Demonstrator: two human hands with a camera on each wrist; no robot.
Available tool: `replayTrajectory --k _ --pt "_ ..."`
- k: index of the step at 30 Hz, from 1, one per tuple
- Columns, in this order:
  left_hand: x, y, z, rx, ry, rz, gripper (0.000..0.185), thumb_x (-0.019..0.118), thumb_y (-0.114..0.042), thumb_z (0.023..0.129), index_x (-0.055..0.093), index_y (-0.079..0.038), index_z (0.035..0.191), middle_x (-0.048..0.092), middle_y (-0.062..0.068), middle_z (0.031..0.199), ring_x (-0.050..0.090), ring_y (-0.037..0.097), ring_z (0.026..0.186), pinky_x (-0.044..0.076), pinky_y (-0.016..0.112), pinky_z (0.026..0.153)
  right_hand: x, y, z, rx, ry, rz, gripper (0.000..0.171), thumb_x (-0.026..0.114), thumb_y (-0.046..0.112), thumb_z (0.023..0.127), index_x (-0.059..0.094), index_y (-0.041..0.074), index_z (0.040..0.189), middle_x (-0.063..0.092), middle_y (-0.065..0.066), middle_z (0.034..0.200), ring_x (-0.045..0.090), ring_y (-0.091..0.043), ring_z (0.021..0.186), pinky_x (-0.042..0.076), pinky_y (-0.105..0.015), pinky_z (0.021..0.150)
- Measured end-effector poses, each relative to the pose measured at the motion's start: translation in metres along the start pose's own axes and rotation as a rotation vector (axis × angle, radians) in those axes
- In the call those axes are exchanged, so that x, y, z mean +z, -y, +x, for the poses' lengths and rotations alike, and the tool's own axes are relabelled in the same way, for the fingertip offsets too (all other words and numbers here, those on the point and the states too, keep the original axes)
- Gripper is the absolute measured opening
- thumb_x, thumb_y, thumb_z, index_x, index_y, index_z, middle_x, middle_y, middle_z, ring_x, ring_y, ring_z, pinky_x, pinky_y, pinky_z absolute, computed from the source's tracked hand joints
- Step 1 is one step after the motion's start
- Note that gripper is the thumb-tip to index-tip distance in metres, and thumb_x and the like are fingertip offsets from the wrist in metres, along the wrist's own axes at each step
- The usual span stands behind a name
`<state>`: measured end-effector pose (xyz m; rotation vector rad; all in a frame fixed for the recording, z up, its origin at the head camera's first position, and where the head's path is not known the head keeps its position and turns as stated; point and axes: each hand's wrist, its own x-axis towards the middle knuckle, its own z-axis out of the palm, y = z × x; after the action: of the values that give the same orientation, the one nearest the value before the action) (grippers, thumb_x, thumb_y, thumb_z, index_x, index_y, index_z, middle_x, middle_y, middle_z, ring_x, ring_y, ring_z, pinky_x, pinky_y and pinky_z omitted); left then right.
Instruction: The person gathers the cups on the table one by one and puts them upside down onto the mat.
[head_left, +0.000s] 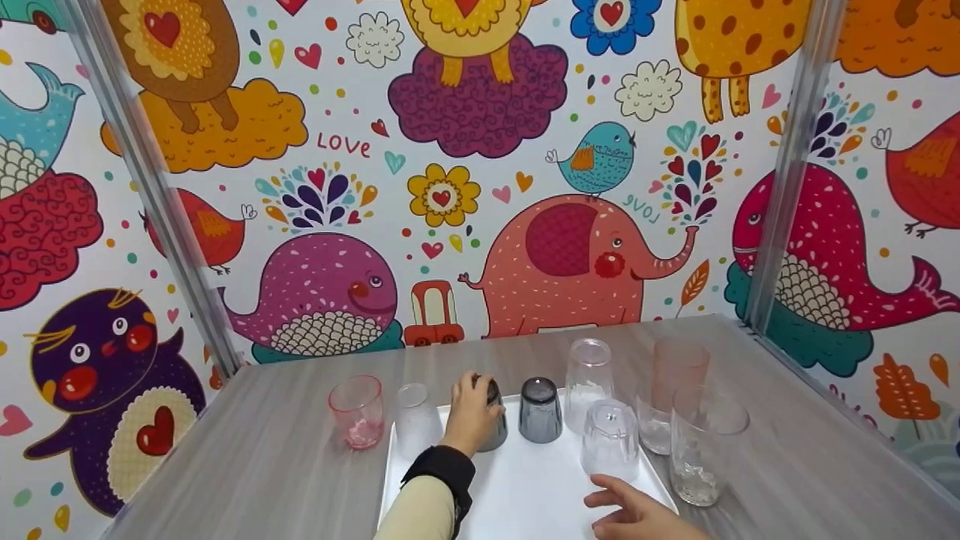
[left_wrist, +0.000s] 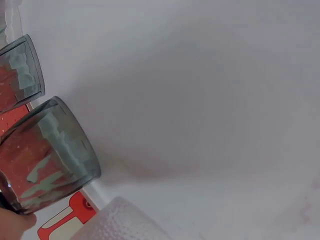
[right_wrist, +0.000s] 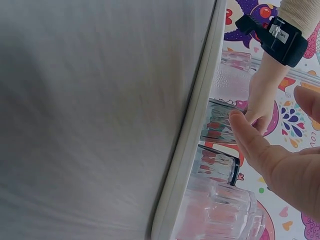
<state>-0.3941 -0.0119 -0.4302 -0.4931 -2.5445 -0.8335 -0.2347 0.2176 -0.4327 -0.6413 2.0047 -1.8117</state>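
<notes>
Grips upside-down smoky-grey ribbed glass tumbler (head_left: 495, 433) with left hand (head_left: 469, 416) curled round its base end, over far part of flat white rectangular tray (head_left: 525, 495), just left of matching grey tumbler (head_left: 540, 412). Holds nothing in right hand (head_left: 636, 514), spread loose near upside-down clear faceted glass tumbler (head_left: 610, 442). Can't tell tray contact under gripped one.
</notes>
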Motion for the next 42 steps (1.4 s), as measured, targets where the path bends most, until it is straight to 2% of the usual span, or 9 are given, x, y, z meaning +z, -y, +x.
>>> replayTrajectory --k 5,9,14,18,22,26,29,34,42 --pt "-0.005 -0.001 0.000 -0.027 0.069 0.049 0.050 0.063 -0.020 0.072 0.044 -0.006 0.116 0.035 0.018 0.121 0.025 0.039 0.115 0.027 0.046 0.091 0.002 0.003 0.000 0.005 0.013 0.002 0.065 0.050 0.015 0.083 0.008 -0.015 0.123 0.044 -0.012 0.113 0.050 -0.019 0.091 0.042 -0.028 0.074" --pt "-0.019 -0.007 0.006 0.004 0.088 0.058 0.054 0.061 -0.022 0.074 0.039 -0.006 0.121 0.032 0.021 0.126 0.016 0.043 0.118 0.019 0.050 0.094 0.002 0.005 -0.001 0.019 0.019 0.004 0.065 0.050 0.016 0.083 0.009 -0.015 0.122 0.044 -0.014 0.113 0.050 -0.019 0.091 0.043 -0.028 0.074" --pt "-0.055 -0.008 0.022 0.040 -0.027 0.061 0.055 0.060 -0.025 0.075 0.040 -0.005 0.121 0.034 0.018 0.126 0.020 0.040 0.119 0.020 0.049 0.094 0.001 0.006 -0.002 0.036 0.020 0.008 0.066 0.050 0.017 0.083 0.009 -0.015 0.122 0.044 -0.016 0.113 0.050 -0.020 0.092 0.043 -0.030 0.076" --pt "-0.091 0.006 0.031 0.029 -0.135 0.081 0.049 0.057 -0.023 0.077 0.042 -0.002 0.119 0.039 0.017 0.122 0.027 0.038 0.116 0.022 0.048 0.093 0.000 0.005 -0.004 0.000 0.050 0.018 0.064 0.048 0.015 0.084 0.007 -0.015 0.122 0.044 -0.014 0.114 0.050 -0.019 0.092 0.043 -0.028 0.075" --pt "-0.125 0.033 0.027 -0.077 -0.199 0.077 0.045 0.055 -0.015 0.079 0.040 -0.001 0.119 0.036 0.019 0.123 0.030 0.034 0.114 0.024 0.045 0.094 -0.001 0.006 -0.003 0.021 0.067 0.049 0.062 0.047 0.015 0.084 0.008 -0.014 0.123 0.045 -0.012 0.114 0.050 -0.019 0.092 0.043 -0.030 0.076" --pt "-0.146 0.061 0.011 -0.269 -0.197 0.014 0.056 0.056 -0.013 0.077 0.030 -0.002 0.126 0.023 0.021 0.130 0.023 0.035 0.117 0.021 0.048 0.094 0.000 0.005 -0.004 0.042 0.078 0.075 0.062 0.047 0.015 0.084 0.008 -0.013 0.124 0.044 -0.011 0.114 0.050 -0.019 0.094 0.042 -0.030 0.077" --pt "-0.150 0.079 -0.003 -0.354 -0.191 -0.066 0.067 0.060 -0.011 0.073 0.022 0.000 0.128 0.016 0.025 0.130 0.017 0.040 0.117 0.015 0.051 0.094 0.000 0.004 -0.004 0.027 0.088 0.082 0.062 0.046 0.014 0.085 0.007 -0.013 0.124 0.043 -0.012 0.115 0.049 -0.019 0.095 0.042 -0.029 0.077" --pt "-0.139 0.098 -0.024 -0.405 -0.201 -0.154 0.079 0.065 -0.013 0.067 0.017 0.003 0.127 0.017 0.028 0.127 0.015 0.043 0.115 0.012 0.054 0.093 -0.004 0.002 -0.003 0.011 0.121 0.128 0.059 0.044 0.013 0.086 0.007 -0.012 0.124 0.044 -0.009 0.115 0.049 -0.021 0.097 0.042 -0.029 0.078" --pt "-0.118 0.119 -0.041 -0.561 -0.133 -0.330 0.088 0.062 -0.014 0.071 -0.002 0.008 0.128 0.005 0.031 0.130 0.011 0.043 0.117 0.013 0.053 0.094 -0.012 -0.010 -0.002 0.003 0.269 0.279 0.050 0.036 0.013 0.089 0.010 -0.004 0.129 0.040 -0.005 0.119 0.046 -0.018 0.100 0.039 -0.031 0.083"
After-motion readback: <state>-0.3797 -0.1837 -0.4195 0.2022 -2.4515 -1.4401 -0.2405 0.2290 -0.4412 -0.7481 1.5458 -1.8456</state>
